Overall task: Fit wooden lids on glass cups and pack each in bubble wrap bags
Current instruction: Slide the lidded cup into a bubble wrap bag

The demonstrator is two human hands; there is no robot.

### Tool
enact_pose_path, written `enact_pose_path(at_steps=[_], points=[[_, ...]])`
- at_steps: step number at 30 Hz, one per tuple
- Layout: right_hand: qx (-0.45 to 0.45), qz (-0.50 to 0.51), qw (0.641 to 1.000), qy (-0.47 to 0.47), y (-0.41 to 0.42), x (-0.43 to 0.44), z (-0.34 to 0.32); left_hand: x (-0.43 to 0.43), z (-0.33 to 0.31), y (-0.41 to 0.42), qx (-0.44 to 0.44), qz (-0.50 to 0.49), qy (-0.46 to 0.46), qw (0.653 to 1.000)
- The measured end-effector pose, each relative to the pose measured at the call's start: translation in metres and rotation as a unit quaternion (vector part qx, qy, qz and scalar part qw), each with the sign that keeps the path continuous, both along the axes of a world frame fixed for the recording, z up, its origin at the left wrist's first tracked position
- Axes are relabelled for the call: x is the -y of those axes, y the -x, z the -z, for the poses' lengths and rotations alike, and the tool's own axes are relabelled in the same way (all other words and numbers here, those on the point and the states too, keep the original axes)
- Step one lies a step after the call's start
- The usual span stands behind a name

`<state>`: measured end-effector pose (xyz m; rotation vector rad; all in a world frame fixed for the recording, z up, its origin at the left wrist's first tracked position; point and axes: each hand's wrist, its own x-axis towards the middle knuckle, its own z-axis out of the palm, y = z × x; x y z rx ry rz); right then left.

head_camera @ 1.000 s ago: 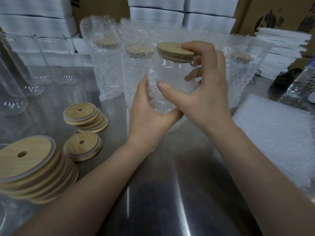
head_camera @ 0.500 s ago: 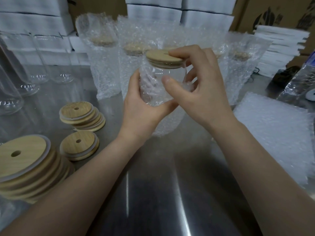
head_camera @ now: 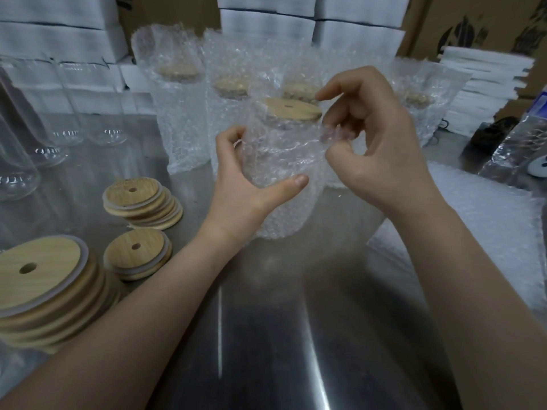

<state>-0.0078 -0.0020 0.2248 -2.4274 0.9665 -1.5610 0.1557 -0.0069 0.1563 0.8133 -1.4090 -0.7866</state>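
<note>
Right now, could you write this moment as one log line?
step: bagging | left hand: grips bubble wrap bag | right hand: pinches bag rim | wooden lid: showing at bag mouth

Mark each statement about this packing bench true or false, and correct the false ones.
1. A wooden lid sits on the cup being bagged. True.
2. The right hand holds a loose lid. False: it pinches the top edge of the bubble wrap bag.
3. Stacks of spare lids lie on the table on the person's left. True.
4. The wrapped cups at the back lie on their sides. False: they stand upright.
5. The left hand rests flat on the table. False: it grips the side of the bubble wrap bag, raised off the surface.
</note>
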Motion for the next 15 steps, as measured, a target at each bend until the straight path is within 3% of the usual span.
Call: enact_pose_path(at_steps=[4, 15], points=[[-0.014, -0.008, 0.999, 0.045, -0.0018, -0.0033, -0.0057, -0.0002, 0.0017, -0.0006, -0.001, 0.019, 0.012, 1.0], [0.068, 0.018, 0.99, 0.124, -0.008, -0.0098, -0.0097, 0.0025, 0.01, -0.0028, 0.016, 0.019, 0.003, 1.0]])
